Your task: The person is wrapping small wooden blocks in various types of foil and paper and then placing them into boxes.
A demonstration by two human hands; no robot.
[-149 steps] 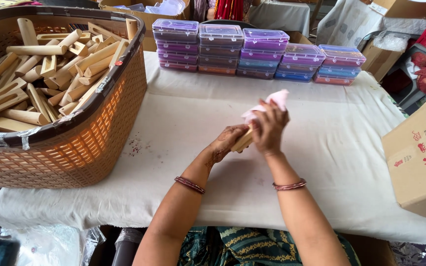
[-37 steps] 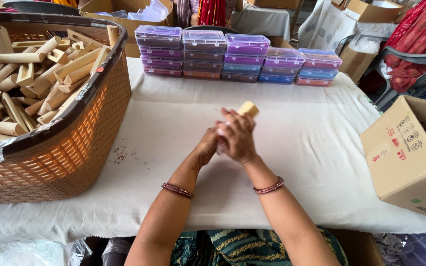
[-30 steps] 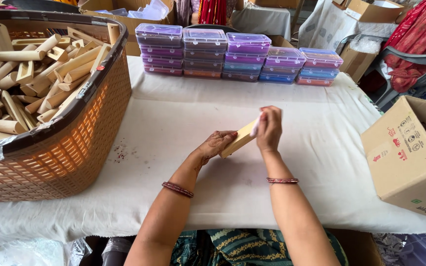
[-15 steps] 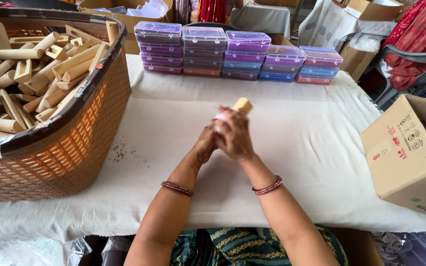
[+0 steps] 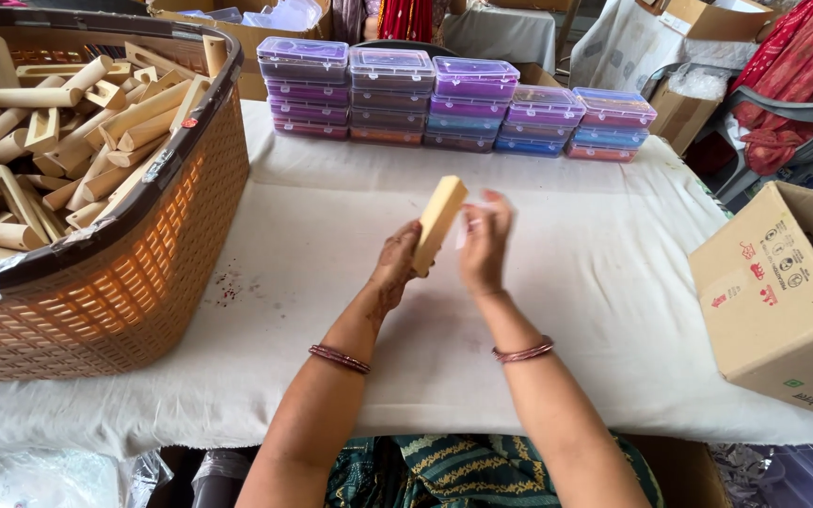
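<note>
Hands meet above the middle of the table (image 5: 331, 245), which is covered with a white cloth. Left hand (image 5: 397, 268) is closed around the lower end of a pale wooden block (image 5: 438, 223), pinching it between thumb and fingers. Block is held off the cloth, its long axis tilted: the lower end sits in the left hand, the upper end points up and to the right, away from the person. Its flat squared top end is free. Right hand (image 5: 484, 246) is just beside the block on its right, fingers loosely curled and somewhat blurred; something small and pale shows at the fingertips, too blurred to tell what. Whether this hand touches the block cannot be told. Each wrist wears a dark red bangle.

Basket (image 5: 143, 273), orange and woven with a dark rim, stands at the left on the table, filled with many similar wooden pieces (image 5: 58, 141) lying every way. Boxes (image 5: 454, 103), flat clear plastic with purple, blue and red tints, are stacked in 5 piles along the far edge. Carton (image 5: 773, 301) of brown cardboard sits at the right edge, open at the top
</note>
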